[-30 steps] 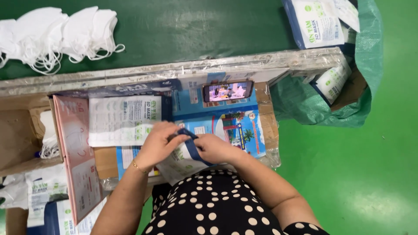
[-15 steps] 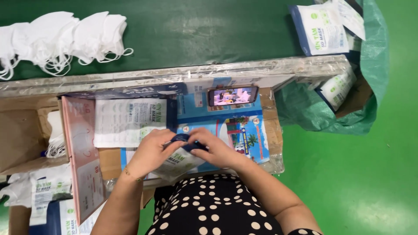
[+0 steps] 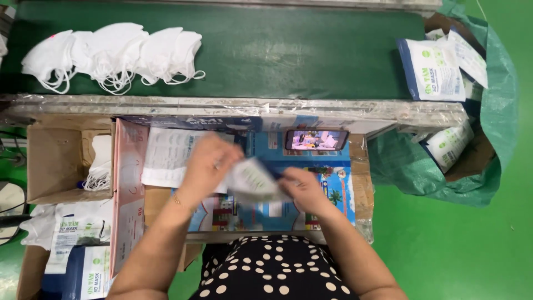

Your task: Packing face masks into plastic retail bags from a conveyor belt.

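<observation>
Out on the far left, a cardboard box point(image 3: 53, 161) sits open with a white mask in its right corner, and below it white packets point(image 3: 72, 230) with green print lie in a loose heap. Above them runs a dark green belt point(image 3: 288, 53), and at its left end a row of white masks point(image 3: 111, 55) overlaps, ear loops dangling toward the near edge. A rail wrapped in clear film point(image 3: 233, 105) borders the belt on the near side.

Moving in, a pink-edged box flap point(image 3: 127, 194) stands beside a white printed sheet point(image 3: 166, 155). Now the left hand point(image 3: 208, 164), blurred, fingers curled onto the left edge of a white pouch point(image 3: 252, 180). The pouch is held between both hands just above a blue printed carton point(image 3: 333, 189) that serves as the work surface. The right hand point(image 3: 302, 191) pinches the pouch's right side, thumb on top.

Just beyond the hands, a phone point(image 3: 316, 140) lies flat with its screen lit. Further right, a white and blue packet point(image 3: 433, 69) rests on the belt's end, more like it spilling from a green sack point(image 3: 499, 111) on the bright green floor point(image 3: 455, 250).
</observation>
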